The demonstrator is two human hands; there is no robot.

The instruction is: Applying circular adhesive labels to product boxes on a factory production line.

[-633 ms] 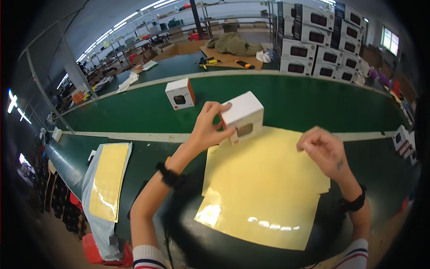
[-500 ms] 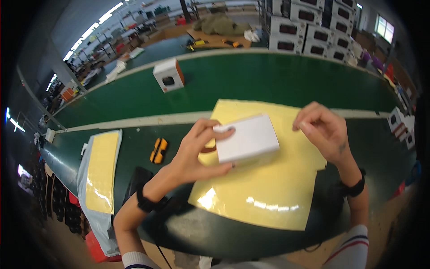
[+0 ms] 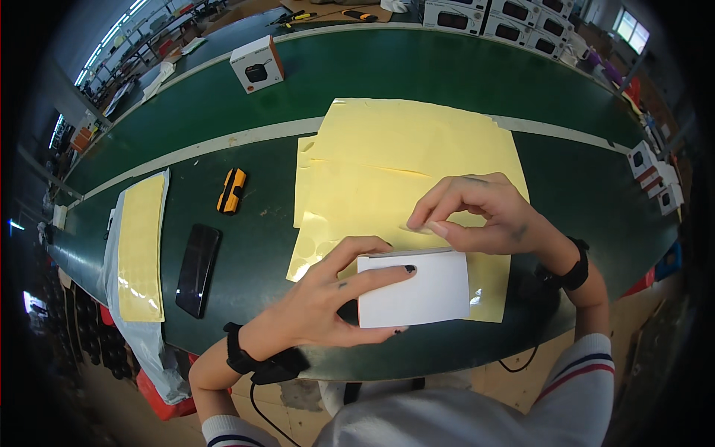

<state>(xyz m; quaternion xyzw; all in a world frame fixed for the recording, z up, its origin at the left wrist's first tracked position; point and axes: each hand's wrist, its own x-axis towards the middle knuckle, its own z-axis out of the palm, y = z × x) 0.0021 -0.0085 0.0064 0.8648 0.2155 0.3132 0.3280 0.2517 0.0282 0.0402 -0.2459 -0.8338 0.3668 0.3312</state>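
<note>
My left hand (image 3: 328,298) grips a small white box (image 3: 417,290) by its ends, thumb along the near edge and index finger across the top. The box is held over the near edge of the yellow sheets, a plain white face upward. Just beyond its far edge, my right hand (image 3: 477,216) pinches a small see-through sticker (image 3: 418,228) between thumb and fingertips. Beneath both hands lie glossy yellow sheets (image 3: 372,149), overlapping, with faint round outlines on the near left part.
Left of the sheets lie a yellow-and-black cutter (image 3: 232,191), a black phone (image 3: 198,270) and a grey bag with a yellow sheet (image 3: 141,253). A white-and-orange box (image 3: 257,65) stands on the far green table. Boxes are stacked at the back (image 3: 514,22) and right (image 3: 655,179).
My view has tipped downward. The white box has come nearer to me, and my right hand has moved left to its far edge. The phone now shows fully.
</note>
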